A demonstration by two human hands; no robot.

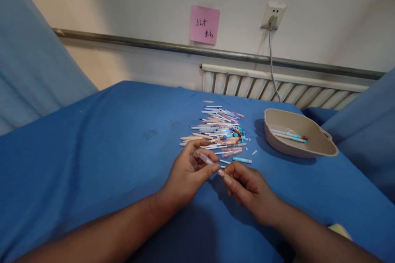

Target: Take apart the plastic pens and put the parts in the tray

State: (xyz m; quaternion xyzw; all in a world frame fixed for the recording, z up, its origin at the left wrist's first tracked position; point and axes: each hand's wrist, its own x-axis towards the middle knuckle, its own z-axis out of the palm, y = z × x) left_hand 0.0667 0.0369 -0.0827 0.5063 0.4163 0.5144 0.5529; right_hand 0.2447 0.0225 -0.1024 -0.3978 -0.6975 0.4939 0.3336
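Note:
A pale pink, translucent pen barrel (205,158) lies across the fingers of my left hand (193,172), pinched between thumb and fingertips. At its lower right end, my right hand (248,191) pinches a small patterned pen piece (221,173). The two pieces line up end to end, though I cannot tell whether they are joined. Just beyond my hands is a spread of pen parts (216,125): white refills, tapered barrels, patterned tubes and small blue and brown pieces. A turquoise pen tube (242,160) lies near my right fingertips.
A beige plastic basin (321,148) holding a few pens (290,134) stands at the right on the blue cloth (123,152). Behind are a radiator (240,84), a metal rail (148,44), a plugged socket (273,15) and a pink note (204,25). Blue curtains (40,57) hang at both sides.

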